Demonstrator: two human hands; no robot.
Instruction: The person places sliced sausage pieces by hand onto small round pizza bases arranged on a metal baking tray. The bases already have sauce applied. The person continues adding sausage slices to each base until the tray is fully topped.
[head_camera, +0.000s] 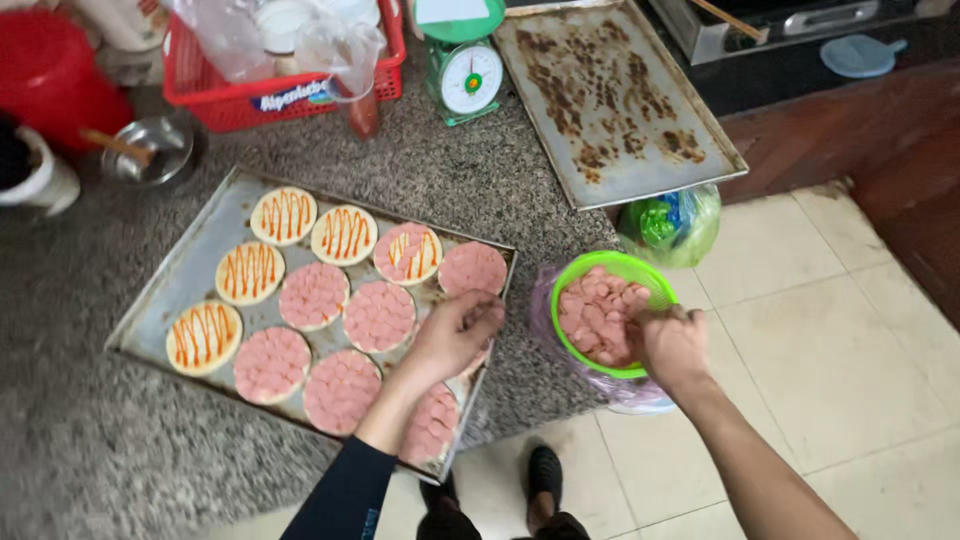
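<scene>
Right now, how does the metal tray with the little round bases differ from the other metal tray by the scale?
The near tray carries rows of round bases, some topped with pink sausage slices, some only striped with sauce; the far tray carries nothing but brown baked-on stains. The left hand hovers over the near tray, while no hand is near the far tray, which juts past the counter edge. Both are flat, rectangular, rimmed metal sheets on the speckled counter.

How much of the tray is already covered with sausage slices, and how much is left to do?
Done: about seven dough rounds on the baking tray are fully covered with pink slices. In hand: the left hand lays slices on a round at the tray's near right side, while the right hand is at the green bowl of slices. Left: four rounds, like this sauced round, carry only orange sauce stripes; a fifth is part covered.
</scene>
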